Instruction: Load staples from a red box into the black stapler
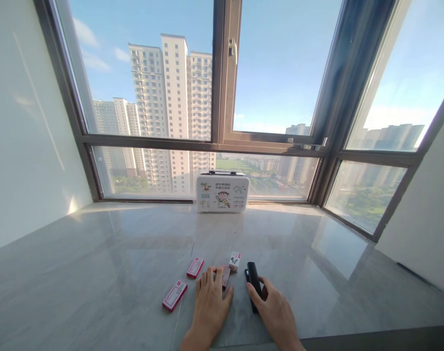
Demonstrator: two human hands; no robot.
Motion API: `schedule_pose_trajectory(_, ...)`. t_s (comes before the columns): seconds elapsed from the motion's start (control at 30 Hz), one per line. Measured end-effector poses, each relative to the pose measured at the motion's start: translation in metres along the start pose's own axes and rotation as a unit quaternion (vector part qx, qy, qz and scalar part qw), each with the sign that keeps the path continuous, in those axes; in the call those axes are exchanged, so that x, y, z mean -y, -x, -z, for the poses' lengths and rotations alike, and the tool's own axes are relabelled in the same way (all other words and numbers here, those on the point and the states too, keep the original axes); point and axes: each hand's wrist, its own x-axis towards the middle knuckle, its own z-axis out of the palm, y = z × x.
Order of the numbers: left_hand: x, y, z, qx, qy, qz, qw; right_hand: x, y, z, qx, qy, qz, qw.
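My right hand [276,304] is wrapped around a black stapler [253,280] that lies on the sill, thumb on its near side. To its left, my left hand [211,300] reaches forward over the surface, fingers stretched and thumb apart. Its fingertips are at a small pinkish box [225,278], partly hidden by the hand; whether they touch it is unclear. Just beyond stands a small white box [235,261] with a dark picture on it. Two flat red-and-white boxes, one farther off [195,267] and one nearer [175,296], lie left of my left hand.
A white carry case [222,193] with cartoon prints and a dark handle stands upright against the window. The glossy grey stone sill [108,273] reaches from the left wall to the right wall. Dark window frames [222,145] rise behind it, with tall buildings outside.
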Motion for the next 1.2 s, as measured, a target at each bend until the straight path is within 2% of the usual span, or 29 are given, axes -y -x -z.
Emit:
schedule_pose_trajectory(0.1, 0.012, 0.005, 0.007, 0.021, 0.009, 0.003, 1.0, -0.002, -0.009, 0.018, 0.007, 0.019, 0.054, 0.998)
schedule_pose_trajectory(0.23, 0.018, 0.023, 0.028, 0.09, 0.048, -0.079, 0.992, 0.006, -0.027, 0.034, 0.054, 0.027, 0.16, 0.985)
schedule_pose_trajectory(0.33, 0.019, 0.032, 0.037, 0.134, 0.068, -0.128, 0.98, 0.022, -0.031, 0.024, 0.102, -0.009, 0.195, 0.975)
schedule_pose_trajectory(0.43, 0.022, 0.037, 0.04, 0.15, 0.07, -0.136, 0.977, 0.043, -0.023, 0.001, 0.111, -0.055, 0.213, 0.969)
schedule_pose_trajectory(0.5, 0.024, 0.038, 0.04, 0.143, 0.069, -0.129, 0.979, 0.058, -0.016, -0.016, 0.087, -0.066, 0.201, 0.974)
schedule_pose_trajectory(0.6, 0.029, 0.04, 0.042, 0.126, 0.068, -0.115, 0.983, 0.077, -0.009, -0.034, 0.019, -0.086, 0.159, 0.983)
schedule_pose_trajectory(0.67, 0.032, 0.04, 0.043, 0.116, 0.06, -0.105, 0.986, 0.084, -0.008, -0.037, -0.026, -0.149, 0.133, 0.98)
schedule_pose_trajectory(0.73, 0.034, 0.041, 0.043, 0.109, 0.045, -0.096, 0.988, 0.084, -0.008, -0.035, -0.057, -0.241, 0.105, 0.963)
schedule_pose_trajectory(0.83, 0.034, 0.043, 0.043, 0.1, 0.03, -0.091, 0.99, 0.064, -0.008, -0.026, -0.093, -0.359, 0.056, 0.927)
schedule_pose_trajectory(0.93, 0.033, 0.045, 0.045, 0.097, 0.032, -0.095, 0.99, 0.023, -0.009, -0.014, -0.114, -0.407, -0.022, 0.906)
schedule_pose_trajectory(0.97, 0.033, 0.045, 0.046, 0.096, 0.037, -0.096, 0.99, 0.007, -0.01, -0.009, -0.097, -0.413, -0.059, 0.904)
schedule_pose_trajectory(1.07, 0.033, 0.045, 0.05, 0.093, 0.068, -0.092, 0.989, -0.031, -0.011, 0.002, 0.016, -0.37, -0.154, 0.916)
schedule_pose_trajectory(1.13, 0.032, 0.043, 0.05, 0.093, 0.094, -0.077, 0.988, -0.039, -0.008, 0.003, 0.098, -0.301, -0.166, 0.934)
schedule_pose_trajectory(1.2, 0.03, 0.041, 0.048, 0.093, 0.112, -0.056, 0.988, -0.032, -0.001, -0.003, 0.179, -0.248, -0.136, 0.942)
